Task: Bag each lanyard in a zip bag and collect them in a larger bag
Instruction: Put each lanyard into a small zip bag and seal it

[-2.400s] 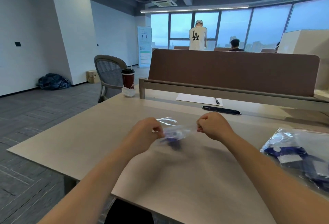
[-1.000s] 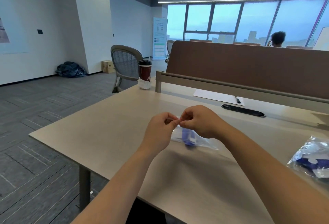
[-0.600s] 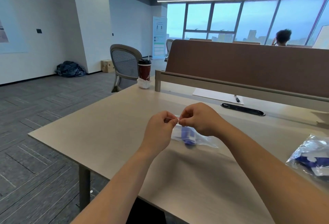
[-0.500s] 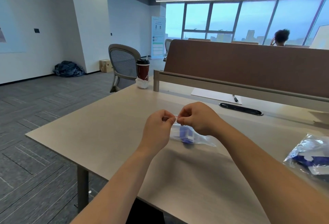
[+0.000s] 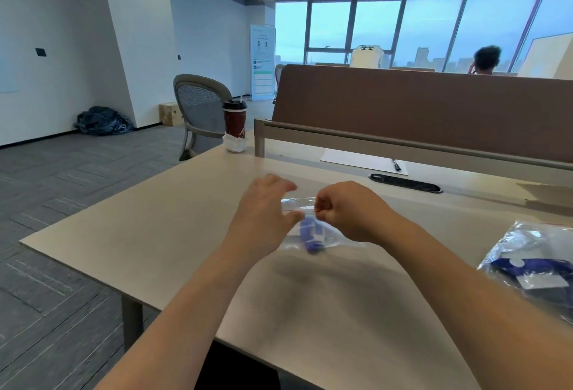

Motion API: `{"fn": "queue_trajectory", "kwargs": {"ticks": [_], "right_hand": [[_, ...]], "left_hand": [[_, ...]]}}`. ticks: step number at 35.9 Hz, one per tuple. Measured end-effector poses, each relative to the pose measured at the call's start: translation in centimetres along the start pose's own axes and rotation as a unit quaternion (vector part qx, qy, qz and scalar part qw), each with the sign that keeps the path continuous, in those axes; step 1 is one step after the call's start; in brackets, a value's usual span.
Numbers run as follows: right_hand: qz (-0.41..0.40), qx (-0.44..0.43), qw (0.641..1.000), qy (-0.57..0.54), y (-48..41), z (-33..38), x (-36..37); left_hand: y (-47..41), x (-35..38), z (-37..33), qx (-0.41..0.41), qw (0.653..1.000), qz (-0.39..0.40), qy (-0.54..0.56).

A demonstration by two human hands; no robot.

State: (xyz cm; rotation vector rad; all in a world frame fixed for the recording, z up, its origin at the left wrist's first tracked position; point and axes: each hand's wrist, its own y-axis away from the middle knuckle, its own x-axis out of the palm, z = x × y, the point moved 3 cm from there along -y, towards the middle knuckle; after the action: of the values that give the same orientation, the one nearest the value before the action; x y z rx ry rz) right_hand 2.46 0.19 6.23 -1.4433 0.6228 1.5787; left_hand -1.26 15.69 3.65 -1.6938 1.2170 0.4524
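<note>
A small clear zip bag [image 5: 297, 205] hangs above the middle of the desk with a rolled blue lanyard [image 5: 310, 234] inside it. My right hand [image 5: 347, 213] pinches the bag's top strip with curled fingers. My left hand [image 5: 266, 206] sits just left of the bag with its fingers spread out straight, the thumb near the bag's left edge. A larger clear bag [image 5: 533, 265] lies at the desk's right edge and holds bagged blue lanyards.
A red coffee cup [image 5: 234, 121] stands at the desk's far left corner. A sheet of paper [image 5: 359, 160] with a pen [image 5: 397, 165] and a black cable slot [image 5: 404, 183] lie before the brown divider [image 5: 418, 110]. A mesh chair [image 5: 198, 110] stands beyond the desk.
My left hand has let go of the bag's top and spread its fingers. My right hand still pinches the strip. The view has shifted slightly.
</note>
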Motion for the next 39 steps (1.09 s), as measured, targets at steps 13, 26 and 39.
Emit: {"fn": "queue_trajectory", "kwargs": {"ticks": [13, 26, 39], "right_hand": [[-0.006, 0.008, 0.994, -0.108, 0.5, -2.2, 0.0], [-0.046, 0.071, 0.983, -0.162, 2.7, -7.5, -1.0], [-0.137, 0.091, 0.951, -0.261, 5.1, -7.9, -1.7]], "left_hand": [[-0.4, 0.8, -0.6, 0.014, 0.998, 0.055, -0.004], [-1.0, 0.9, 0.5, -0.04, 0.992, 0.084, 0.082], [-1.2, 0.4, -0.4, -0.039, 0.987, 0.119, 0.104]]}}
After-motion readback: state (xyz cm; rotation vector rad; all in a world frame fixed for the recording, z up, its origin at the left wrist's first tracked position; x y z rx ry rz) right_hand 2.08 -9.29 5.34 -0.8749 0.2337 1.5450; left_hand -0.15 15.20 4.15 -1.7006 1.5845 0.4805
